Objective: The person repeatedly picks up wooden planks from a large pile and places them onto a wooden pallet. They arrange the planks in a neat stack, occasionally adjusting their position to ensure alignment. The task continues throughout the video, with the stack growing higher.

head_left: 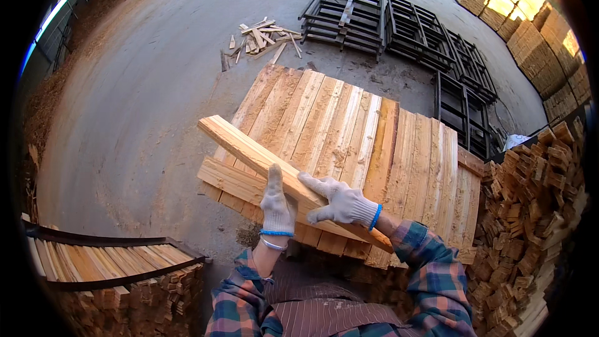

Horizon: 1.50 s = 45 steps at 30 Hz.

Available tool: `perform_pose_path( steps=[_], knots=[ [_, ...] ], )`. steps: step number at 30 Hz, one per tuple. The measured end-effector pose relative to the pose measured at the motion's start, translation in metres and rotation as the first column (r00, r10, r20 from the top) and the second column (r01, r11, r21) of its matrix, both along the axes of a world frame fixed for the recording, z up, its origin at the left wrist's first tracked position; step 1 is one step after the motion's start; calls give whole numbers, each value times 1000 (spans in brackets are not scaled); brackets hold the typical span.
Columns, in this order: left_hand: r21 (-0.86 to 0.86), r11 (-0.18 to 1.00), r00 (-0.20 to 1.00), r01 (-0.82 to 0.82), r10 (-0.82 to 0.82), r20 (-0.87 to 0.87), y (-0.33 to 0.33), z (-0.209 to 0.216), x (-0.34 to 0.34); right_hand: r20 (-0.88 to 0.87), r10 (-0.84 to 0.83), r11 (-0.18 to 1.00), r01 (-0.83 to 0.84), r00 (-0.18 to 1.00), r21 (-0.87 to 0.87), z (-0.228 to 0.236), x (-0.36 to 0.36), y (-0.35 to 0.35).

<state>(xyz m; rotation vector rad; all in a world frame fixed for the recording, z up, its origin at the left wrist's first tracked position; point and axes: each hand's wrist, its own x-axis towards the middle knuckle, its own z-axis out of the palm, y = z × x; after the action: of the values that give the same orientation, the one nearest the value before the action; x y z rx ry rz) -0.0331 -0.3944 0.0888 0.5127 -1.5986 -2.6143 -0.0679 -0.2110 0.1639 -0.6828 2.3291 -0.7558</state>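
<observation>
A thick wooden board [249, 150] lies slantwise over the near left part of a layer of planks [324, 118], its far left end raised. My left hand [277, 208], in a whitish knitted glove with a blue cuff, grips this board from the near side. Its thumb points up along the board, and its fingers are hidden beneath. My right hand [343, 203], gloved alike, spans the board nearer its right end, index finger extended along the far side and thumb on the near side. Another plank [231, 178] lies under the held board, sticking out at the left.
Sawdust covers the planks. Beyond them are scrap sticks [265, 36] and black metal racks [346, 12] on the concrete floor [143, 100]. Stacked wood pieces [524, 206] stand close at my right, and a framed wood stack [118, 262] at lower left. Tall lumber stacks [536, 50] rise far right.
</observation>
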Motion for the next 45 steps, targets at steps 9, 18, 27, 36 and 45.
perform_pose_path(
  steps=[9,18,27,36,45],
  knots=[
    [-954,-290,791,76,-564,235,-5,-13,-69,-440,-171,824,373,882,427,-63,-212,61],
    [-946,-310,800,95,-541,258,-13,-8,-71,-444,-184,884,345,877,315,-79,-278,42],
    [-936,-347,790,65,-555,261,-24,-34,-68,-415,-449,850,521,791,75,-46,-227,28],
    [-976,-128,634,176,-744,212,37,18,-47,-390,-650,625,751,652,214,18,108,207],
    [-850,164,39,501,-985,-168,314,106,35,-763,-619,-602,736,-187,309,105,522,334]
  ],
)
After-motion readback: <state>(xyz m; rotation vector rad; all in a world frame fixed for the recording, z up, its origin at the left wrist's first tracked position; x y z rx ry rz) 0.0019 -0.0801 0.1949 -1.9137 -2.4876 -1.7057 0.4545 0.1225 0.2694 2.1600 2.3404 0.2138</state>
